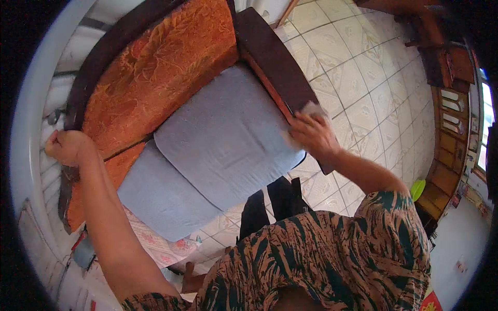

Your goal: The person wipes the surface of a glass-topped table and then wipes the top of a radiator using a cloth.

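Note:
My right hand [314,133] is pressed to the dark wooden armrest [277,62] of a sofa, near its front end. Its fingers are around a pale crumpled cloth [313,110], slightly blurred. My left hand [68,147] is closed, with curled fingers, at the dark top frame of the sofa's back, beside the white ribbed wall. Whatever it grips there, if anything, is hidden. Between my arms lie two grey-blue seat covers [228,132], one overlapping the other. Behind them rises the orange patterned backrest [166,67].
Pale patterned floor tiles [358,78] stretch to the right of the armrest. Wooden cabinets [448,150] stand along the far right. A floral cloth [155,236] shows below the lower seat cover. A small grey container [83,252] is at the lower left, near the wall.

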`<state>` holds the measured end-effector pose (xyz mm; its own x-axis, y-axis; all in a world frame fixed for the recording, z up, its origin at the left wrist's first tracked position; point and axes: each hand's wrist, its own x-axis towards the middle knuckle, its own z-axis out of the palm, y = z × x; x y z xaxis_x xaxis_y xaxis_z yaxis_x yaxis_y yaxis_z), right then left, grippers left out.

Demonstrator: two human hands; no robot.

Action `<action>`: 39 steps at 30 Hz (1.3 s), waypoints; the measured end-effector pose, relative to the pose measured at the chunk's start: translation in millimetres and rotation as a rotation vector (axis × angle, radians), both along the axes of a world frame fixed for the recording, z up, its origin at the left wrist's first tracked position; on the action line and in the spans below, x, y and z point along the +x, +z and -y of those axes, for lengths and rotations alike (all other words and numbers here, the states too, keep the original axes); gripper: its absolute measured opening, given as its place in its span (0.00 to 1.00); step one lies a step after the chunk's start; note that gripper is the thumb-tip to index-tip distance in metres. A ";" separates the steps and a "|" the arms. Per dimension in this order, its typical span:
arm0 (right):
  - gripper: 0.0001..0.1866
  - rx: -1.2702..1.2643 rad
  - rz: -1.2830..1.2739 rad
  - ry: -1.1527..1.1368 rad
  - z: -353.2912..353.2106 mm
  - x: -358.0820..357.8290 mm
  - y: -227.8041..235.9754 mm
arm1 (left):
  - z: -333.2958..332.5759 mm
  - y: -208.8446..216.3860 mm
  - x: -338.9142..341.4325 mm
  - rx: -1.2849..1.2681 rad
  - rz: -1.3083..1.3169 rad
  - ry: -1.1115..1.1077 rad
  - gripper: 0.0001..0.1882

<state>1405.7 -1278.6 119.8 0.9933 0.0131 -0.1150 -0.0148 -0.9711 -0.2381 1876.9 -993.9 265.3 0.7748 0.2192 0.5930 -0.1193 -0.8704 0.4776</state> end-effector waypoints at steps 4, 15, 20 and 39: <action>0.13 0.152 -0.202 -0.065 -32.6 -128.8 49.0 | 17.7 -3.6 -5.2 -0.008 -0.024 -0.047 0.10; 0.28 0.214 0.364 -0.624 15.0 -27.5 44.2 | -10.6 6.8 17.3 0.035 -0.017 -0.104 0.09; 0.27 0.047 0.271 -0.473 -10.7 -27.2 7.9 | -31.3 -12.8 -33.1 -0.035 0.071 -0.479 0.14; 0.26 1.442 0.293 -0.935 17.8 -141.4 -66.7 | 311.8 -198.6 -248.6 0.554 -0.071 -1.021 0.21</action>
